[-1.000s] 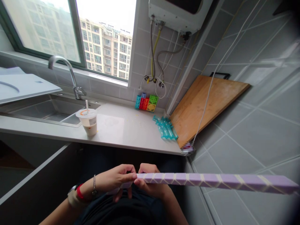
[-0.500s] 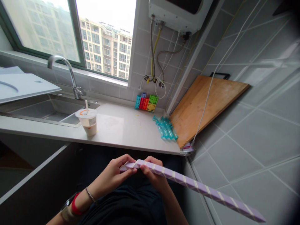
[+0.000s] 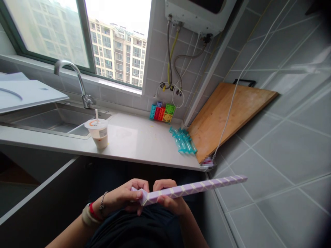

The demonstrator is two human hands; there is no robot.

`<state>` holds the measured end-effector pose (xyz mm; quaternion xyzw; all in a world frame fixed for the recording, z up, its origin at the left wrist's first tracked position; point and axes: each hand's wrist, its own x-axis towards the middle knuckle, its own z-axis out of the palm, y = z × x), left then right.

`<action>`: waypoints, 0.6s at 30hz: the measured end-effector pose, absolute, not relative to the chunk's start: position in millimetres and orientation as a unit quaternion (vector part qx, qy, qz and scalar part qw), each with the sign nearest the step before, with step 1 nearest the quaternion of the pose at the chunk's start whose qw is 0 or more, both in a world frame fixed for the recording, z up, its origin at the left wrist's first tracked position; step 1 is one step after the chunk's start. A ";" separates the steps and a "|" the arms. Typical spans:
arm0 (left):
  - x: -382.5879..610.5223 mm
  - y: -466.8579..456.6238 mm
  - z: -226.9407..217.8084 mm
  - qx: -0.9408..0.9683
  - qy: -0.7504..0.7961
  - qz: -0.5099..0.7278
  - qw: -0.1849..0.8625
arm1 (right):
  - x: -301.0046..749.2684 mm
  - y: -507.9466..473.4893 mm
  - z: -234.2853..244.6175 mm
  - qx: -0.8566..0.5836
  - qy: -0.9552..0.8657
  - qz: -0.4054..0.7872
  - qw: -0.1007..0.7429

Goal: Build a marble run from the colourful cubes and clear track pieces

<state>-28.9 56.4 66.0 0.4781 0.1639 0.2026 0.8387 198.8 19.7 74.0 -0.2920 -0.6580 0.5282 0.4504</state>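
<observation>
A long purple snake puzzle [image 3: 196,186] with cream-edged segments stretches from my hands out to the right, rising slightly. Its left end is bent into a small kink. My left hand [image 3: 124,198] pinches that bent end segment. My right hand [image 3: 169,201] grips the straight part just right of the kink, fingers curled under it. Both hands are low in the view, in front of my dark clothing. My left wrist has a red band and a bracelet.
A grey counter [image 3: 134,141] runs ahead, with a lidded drink cup [image 3: 98,132], coloured blocks [image 3: 162,113] and teal plastic pieces [image 3: 183,140]. A sink [image 3: 51,121] with a tap [image 3: 74,79] lies left. A wooden board [image 3: 227,113] leans on the tiled right wall.
The puzzle's long free end swung down, then back up to the right. Its left end is now twisted into a kink between my hands.
</observation>
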 end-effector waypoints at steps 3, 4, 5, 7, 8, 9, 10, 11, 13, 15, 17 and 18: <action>-20.8 54.8 61.8 0.480 0.175 0.223 0.830 | 196.6 20.1 69.1 -0.312 -0.610 0.552 0.475; -18.2 53.8 62.3 0.490 0.180 0.225 0.823 | 196.2 20.3 67.3 -0.315 -0.597 0.562 0.478; -15.7 52.7 63.4 0.503 0.184 0.226 0.814 | 195.8 20.4 65.6 -0.314 -0.586 0.574 0.478; -12.4 50.7 66.8 0.538 0.200 0.237 0.784 | 194.9 20.9 62.4 -0.308 -0.564 0.598 0.479; -11.9 50.0 68.6 0.562 0.219 0.254 0.756 | 194.4 21.2 61.1 -0.305 -0.553 0.606 0.483; -12.1 49.5 70.4 0.593 0.243 0.278 0.716 | 194.0 21.7 60.1 -0.306 -0.543 0.609 0.491; -13.0 49.4 72.1 0.630 0.268 0.303 0.663 | 193.6 22.2 59.6 -0.309 -0.534 0.608 0.500; -14.6 49.5 73.7 0.670 0.289 0.323 0.602 | 193.4 22.8 59.4 -0.315 -0.527 0.606 0.505; -18.3 50.2 77.1 0.742 0.311 0.334 0.491 | 193.6 23.8 60.4 -0.326 -0.520 0.604 0.509; -21.6 50.7 81.2 0.784 0.308 0.317 0.434 | 194.8 24.0 63.1 -0.332 -0.521 0.603 0.506; -23.4 50.3 86.6 0.799 0.302 0.297 0.427 | 197.1 23.5 67.1 -0.332 -0.534 0.603 0.491; -23.9 49.8 89.7 0.801 0.300 0.288 0.430 | 198.7 23.0 69.4 -0.331 -0.545 0.603 0.479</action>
